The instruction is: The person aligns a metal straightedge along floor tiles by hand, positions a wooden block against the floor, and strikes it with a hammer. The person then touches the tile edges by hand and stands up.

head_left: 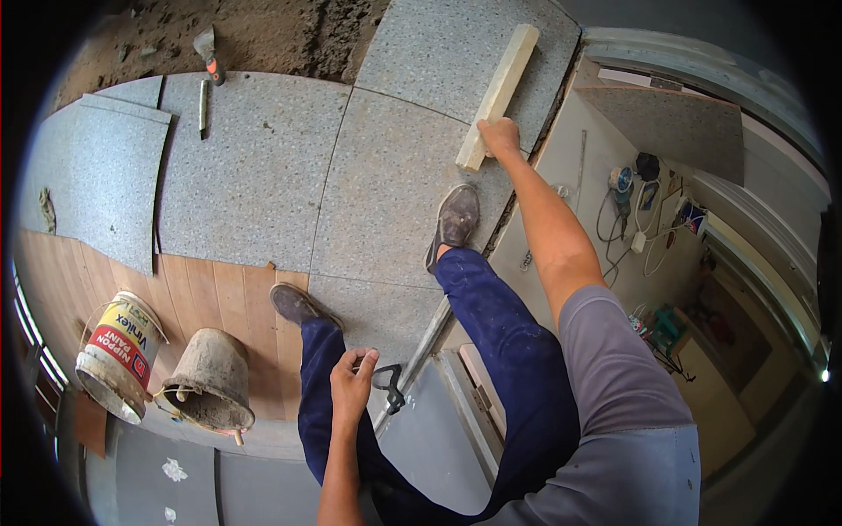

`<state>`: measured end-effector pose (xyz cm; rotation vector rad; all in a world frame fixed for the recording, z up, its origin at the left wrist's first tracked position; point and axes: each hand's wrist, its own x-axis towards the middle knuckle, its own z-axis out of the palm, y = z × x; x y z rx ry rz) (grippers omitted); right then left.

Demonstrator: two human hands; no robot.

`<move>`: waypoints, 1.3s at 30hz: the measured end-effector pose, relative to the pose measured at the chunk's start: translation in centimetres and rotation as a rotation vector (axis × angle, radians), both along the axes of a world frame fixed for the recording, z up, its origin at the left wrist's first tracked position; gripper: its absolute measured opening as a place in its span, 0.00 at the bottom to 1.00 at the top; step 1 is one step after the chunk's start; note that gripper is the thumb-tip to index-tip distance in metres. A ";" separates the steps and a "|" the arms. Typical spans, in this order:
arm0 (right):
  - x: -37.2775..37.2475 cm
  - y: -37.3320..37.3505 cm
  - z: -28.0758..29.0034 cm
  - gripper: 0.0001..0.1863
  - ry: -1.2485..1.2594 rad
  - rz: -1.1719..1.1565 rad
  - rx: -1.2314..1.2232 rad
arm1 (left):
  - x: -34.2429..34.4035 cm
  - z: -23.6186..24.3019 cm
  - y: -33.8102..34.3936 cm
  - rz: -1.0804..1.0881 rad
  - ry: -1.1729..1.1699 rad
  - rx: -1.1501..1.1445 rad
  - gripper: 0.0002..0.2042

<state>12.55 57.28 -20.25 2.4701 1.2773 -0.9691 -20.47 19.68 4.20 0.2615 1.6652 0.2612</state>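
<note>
My right hand (pixel 500 138) is closed round the near end of a long pale wooden block (pixel 506 77). The block lies at a slant over grey speckled floor tiles (pixel 390 188), beside the tiles' right edge. My left hand (pixel 351 386) hangs over my left leg, fingers loosely bent and apart, with nothing visible in it. A black handle-shaped tool (pixel 392 386) lies just right of that hand, against a metal strip (pixel 423 344). My right shoe (pixel 456 216) stands on the tiles below the block; my left shoe (pixel 303 303) is at their border with wood-look planks.
At the left, a paint bucket (pixel 123 351) and a mortar-stained bucket (pixel 210 373) tipped on its side. A scraper (pixel 209 54) rests by bare soil (pixel 263 35), near a short stick (pixel 203 110). Loose tiles (pixel 114 175) overlap at far left. A corded power tool (pixel 621 188) lies right.
</note>
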 end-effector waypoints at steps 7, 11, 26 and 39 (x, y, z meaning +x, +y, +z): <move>0.8 -6.8 8.0 0.32 -0.224 0.332 0.095 | -0.6 0.2 -1.6 0.061 -0.023 0.070 0.12; 0.2 -15.0 16.9 0.24 -0.100 0.412 -0.148 | -3.9 2.7 -3.1 0.129 -0.035 0.063 0.11; 16.2 -47.0 46.0 0.11 -0.047 0.947 -0.562 | -26.8 20.4 -14.9 0.137 0.368 0.310 0.16; -6.9 -28.8 50.8 0.14 0.473 0.049 -0.321 | -22.9 28.2 -33.6 0.669 0.325 0.011 0.13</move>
